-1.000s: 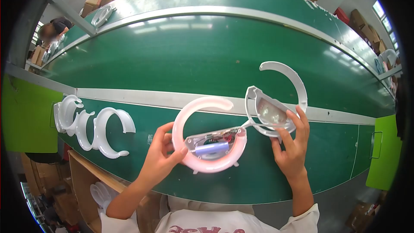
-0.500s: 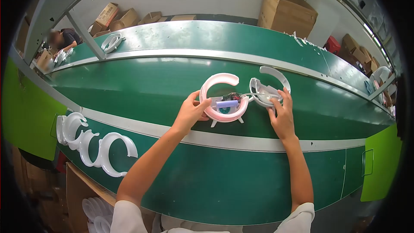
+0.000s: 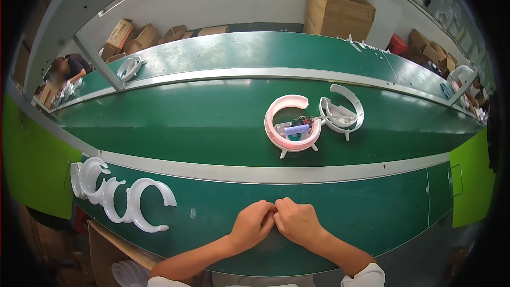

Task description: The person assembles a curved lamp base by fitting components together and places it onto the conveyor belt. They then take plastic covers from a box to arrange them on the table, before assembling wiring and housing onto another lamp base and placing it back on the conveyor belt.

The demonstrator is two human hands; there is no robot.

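My left hand (image 3: 254, 224) and my right hand (image 3: 297, 222) meet over the near green bench, fingers curled and fingertips touching. Anything between them is hidden. Beyond, on the middle green surface, stands a pink-tinted C-shaped housing (image 3: 272, 127) on small feet, with a purple cylinder (image 3: 297, 130) and a circuit board (image 3: 303, 120) inside. A white C-shaped shell (image 3: 359, 107) stands beside it on the right, joined to it by what looks like wires. Neither hand touches these two pieces.
Several white C-shaped covers (image 3: 134, 207) lie at the near bench's left. A small clear scrap (image 3: 193, 213) rests nearby. A metal rail (image 3: 255, 173) divides the surfaces. Green panels flank both ends. Another white ring (image 3: 129, 68) and a person (image 3: 71, 69) are at far left; a large carton (image 3: 337, 13) stands behind.
Both hands have let go of the pink-tinted housing and white shell and drawn back together toward my body. The two pieces are left standing on the middle surface. The view has shifted slightly.
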